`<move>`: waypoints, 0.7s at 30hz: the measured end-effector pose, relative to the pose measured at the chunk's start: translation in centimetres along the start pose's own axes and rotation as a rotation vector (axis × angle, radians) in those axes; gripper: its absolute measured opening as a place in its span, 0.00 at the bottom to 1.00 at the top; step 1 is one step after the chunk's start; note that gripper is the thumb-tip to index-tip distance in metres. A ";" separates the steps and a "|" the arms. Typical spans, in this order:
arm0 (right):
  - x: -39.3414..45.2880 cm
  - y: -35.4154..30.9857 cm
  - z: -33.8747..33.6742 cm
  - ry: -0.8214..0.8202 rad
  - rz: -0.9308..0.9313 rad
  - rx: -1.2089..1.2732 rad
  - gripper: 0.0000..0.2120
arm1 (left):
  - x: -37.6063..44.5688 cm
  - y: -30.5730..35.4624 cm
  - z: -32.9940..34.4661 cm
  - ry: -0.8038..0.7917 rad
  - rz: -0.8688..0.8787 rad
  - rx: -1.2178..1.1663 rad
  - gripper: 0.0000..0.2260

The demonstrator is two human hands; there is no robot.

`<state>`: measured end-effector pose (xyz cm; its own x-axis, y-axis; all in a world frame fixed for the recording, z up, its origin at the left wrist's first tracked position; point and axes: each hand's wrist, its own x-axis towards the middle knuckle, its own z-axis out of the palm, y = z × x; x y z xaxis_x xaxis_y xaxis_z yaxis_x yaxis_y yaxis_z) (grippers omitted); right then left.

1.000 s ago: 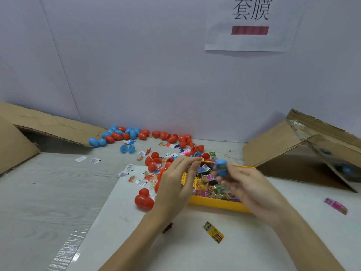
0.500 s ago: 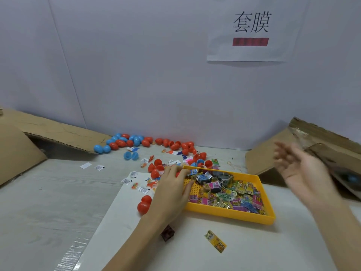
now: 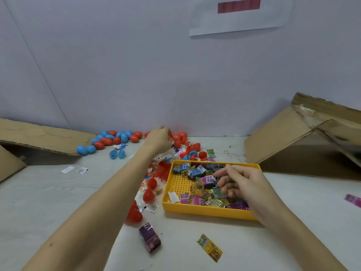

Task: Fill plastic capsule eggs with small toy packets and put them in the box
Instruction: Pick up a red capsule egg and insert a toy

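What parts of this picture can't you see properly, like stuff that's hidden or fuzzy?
Head view only:
- Whether the left hand holds an egg among the red eggs: its fingers point away and are motion-blurred.
- Whether the right hand has pinched a packet in the yellow tray: its curled fingers cover that spot.
- Inside the cardboard box: too shadowed.
- The wall sign: its top is cut off by the frame's edge.
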<state>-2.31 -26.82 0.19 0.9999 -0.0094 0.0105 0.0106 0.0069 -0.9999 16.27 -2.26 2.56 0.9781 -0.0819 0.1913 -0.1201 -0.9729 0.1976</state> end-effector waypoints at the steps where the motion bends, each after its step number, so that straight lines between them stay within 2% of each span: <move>1: 0.1 0.1 0.0 -0.004 -0.002 -0.001 0.16 | 0.8 -0.2 0.5 -0.016 0.011 0.068 0.15; 3: 0.3 0.4 -0.2 -0.009 -0.006 0.008 0.17 | 1.8 -0.4 1.6 -0.019 0.011 0.156 0.16; 8: 0.7 0.8 -0.2 -0.028 -0.017 0.009 0.17 | 2.5 -1.2 3.8 0.119 -0.001 0.122 0.14; 12: 0.8 0.7 -0.3 -0.030 -0.005 0.010 0.17 | 1.1 -0.4 2.7 0.140 -0.015 -0.133 0.13; 16: 0.5 0.4 -0.3 -0.015 -0.022 0.010 0.13 | -3.9 2.5 -0.5 0.117 0.136 -0.342 0.17; 18: 0.1 0.2 -0.2 -0.011 -0.089 -0.001 0.10 | -7.7 4.1 -1.7 0.100 0.218 -0.430 0.15; 21: -0.6 -0.3 0.2 -0.073 -0.192 -0.031 0.11 | -13.6 6.0 -2.4 0.085 0.288 -0.553 0.13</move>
<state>-2.92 -26.63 0.47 0.9776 0.0654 0.2000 0.2016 -0.0188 -0.9793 1.81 -6.44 3.48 0.8794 -0.2843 0.3819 -0.4689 -0.6568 0.5906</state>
